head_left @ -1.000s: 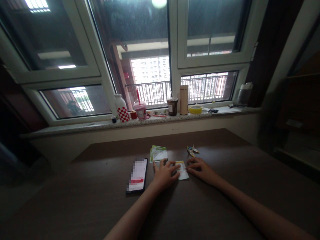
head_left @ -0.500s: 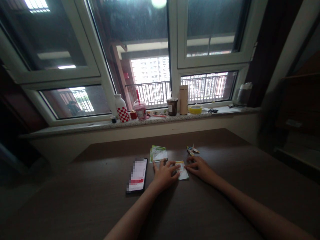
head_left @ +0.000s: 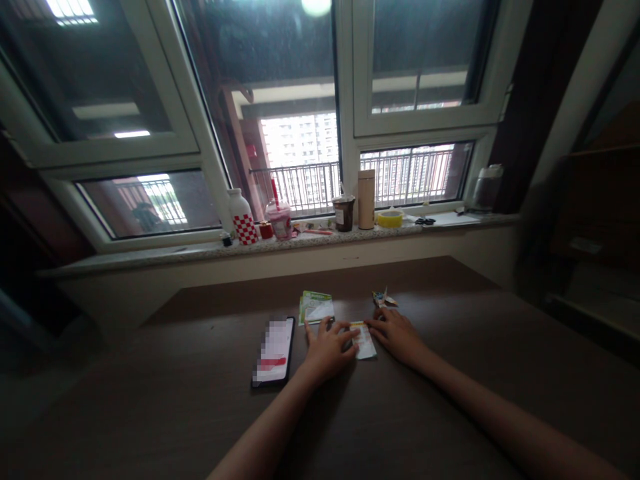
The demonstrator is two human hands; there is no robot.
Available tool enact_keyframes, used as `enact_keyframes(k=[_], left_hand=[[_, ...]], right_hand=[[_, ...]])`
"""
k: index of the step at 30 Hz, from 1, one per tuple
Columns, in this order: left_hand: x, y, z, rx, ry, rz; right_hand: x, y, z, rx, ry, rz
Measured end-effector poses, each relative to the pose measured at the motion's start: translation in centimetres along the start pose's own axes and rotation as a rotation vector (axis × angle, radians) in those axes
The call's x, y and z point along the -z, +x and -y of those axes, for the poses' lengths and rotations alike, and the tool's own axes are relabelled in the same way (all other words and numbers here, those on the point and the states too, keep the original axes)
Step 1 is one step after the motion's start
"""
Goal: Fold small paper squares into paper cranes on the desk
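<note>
A small printed paper (head_left: 366, 344) lies flat on the dark table, between my two hands. My left hand (head_left: 329, 348) rests at its left side with the fingers spread, their tips on or beside the sheet. At the paper's upper right corner, my right hand (head_left: 399, 337) touches down with its fingers stretched out. Just beyond the right hand stands a small folded paper figure (head_left: 385, 297) with pointed parts. Several green-and-white papers (head_left: 316, 308) lie stacked behind my left hand. To the left is a phone (head_left: 274, 352) with its screen lit.
The table (head_left: 210, 433) reaches toward a windowsill (head_left: 310, 239). On the sill stand a red-checked white bottle (head_left: 245, 220), a pink drink cup (head_left: 279, 220), a dark cup (head_left: 344, 215), a tan flask (head_left: 366, 200), yellow tape (head_left: 390, 219) and black scissors (head_left: 425, 221).
My right hand's fingers have shifted slightly up and left along the paper's edge, toward its upper right corner. My left hand and the paper stay nearly in place.
</note>
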State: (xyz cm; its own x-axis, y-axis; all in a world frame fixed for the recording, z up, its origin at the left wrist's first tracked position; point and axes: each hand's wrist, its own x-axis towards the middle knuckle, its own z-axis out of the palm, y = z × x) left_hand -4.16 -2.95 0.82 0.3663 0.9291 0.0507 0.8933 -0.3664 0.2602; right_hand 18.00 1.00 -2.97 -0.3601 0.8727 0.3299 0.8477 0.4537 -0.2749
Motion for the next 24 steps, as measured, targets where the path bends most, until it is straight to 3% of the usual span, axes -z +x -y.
enact_keyframes(k=[8,17,24], left_hand=[[-0.23,0.05,0.08,-0.005,0.027,-0.009],[-0.31,0.04,0.21,-0.016,-0.008,-0.025],[-0.25,0.05,0.14,-0.015,0.001,-0.018]], right_hand=[[0.19,-0.28,0.55,-0.023,-0.022,0.012],[0.01,-0.30,-0.33,0.054,0.101,-0.022],[0.43,-0.12,0.51,-0.018,0.082,-0.019]])
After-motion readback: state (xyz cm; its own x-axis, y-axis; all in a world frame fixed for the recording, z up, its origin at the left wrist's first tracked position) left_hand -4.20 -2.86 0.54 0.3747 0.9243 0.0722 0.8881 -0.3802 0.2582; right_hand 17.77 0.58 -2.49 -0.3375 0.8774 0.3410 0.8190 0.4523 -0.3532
